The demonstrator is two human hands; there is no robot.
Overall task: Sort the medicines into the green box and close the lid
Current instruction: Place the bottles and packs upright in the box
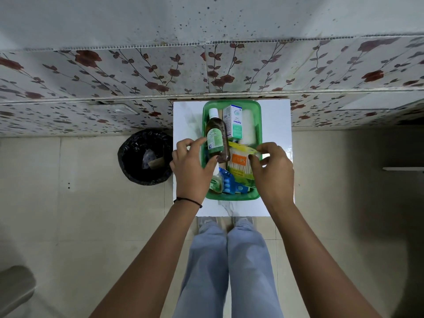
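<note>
A brown antiseptic bottle (215, 136) is pinched between thumb and forefinger in the left grip (192, 167), over the green box (258, 125) on the white worktop (275, 115). The yellow cotton-bud packet (241, 165) is touched by the right grip (271, 167); blue blister strips (230, 183) are seen between the grips.

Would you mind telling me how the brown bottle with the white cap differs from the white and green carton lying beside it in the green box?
The brown bottle with the white cap is rounded and see-through with dark liquid; the white and green carton is flat-sided and opaque. The bottle is longer, reaching nearer the person. The left hand grips the bottle; nothing touches the carton. Both lie lengthwise in the green box.
</note>
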